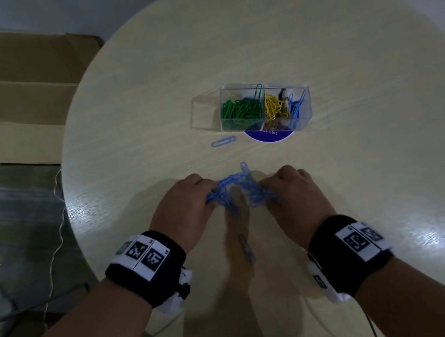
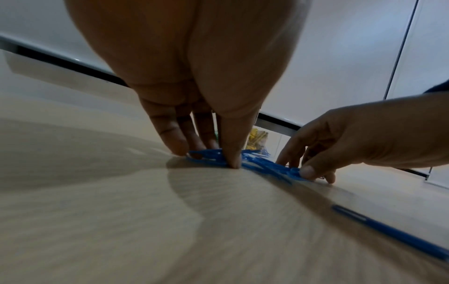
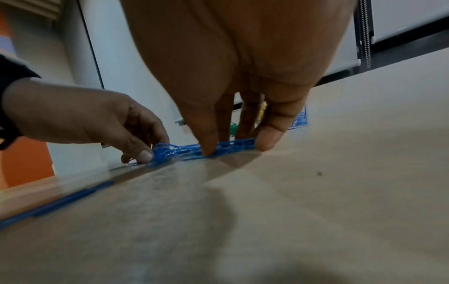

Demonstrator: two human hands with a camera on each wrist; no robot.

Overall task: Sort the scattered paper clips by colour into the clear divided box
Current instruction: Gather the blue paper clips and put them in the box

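Note:
A pile of blue paper clips [image 1: 235, 189] lies on the round table [image 1: 356, 149], near its front. My left hand [image 1: 211, 198] pinches the pile's left side with thumb and fingertips, and my right hand [image 1: 267, 193] pinches its right side. The left wrist view shows the left hand [image 2: 209, 155] pinching the blue pile [image 2: 264, 165]; the right wrist view shows the right hand [image 3: 230, 148] doing the same. One blue clip [image 1: 223, 141] lies loose beyond the hands. Another blue clip [image 1: 246, 247] lies between my wrists. The clear divided box [image 1: 207, 110] stands farther back, holding green, yellow and blue clips.
A purple and white round disc [image 1: 268, 136] lies under the box's near side. An open cardboard carton [image 1: 19, 96] stands on the floor left of the table. Thin cables [image 1: 55, 249] run over the floor by the table's left edge.

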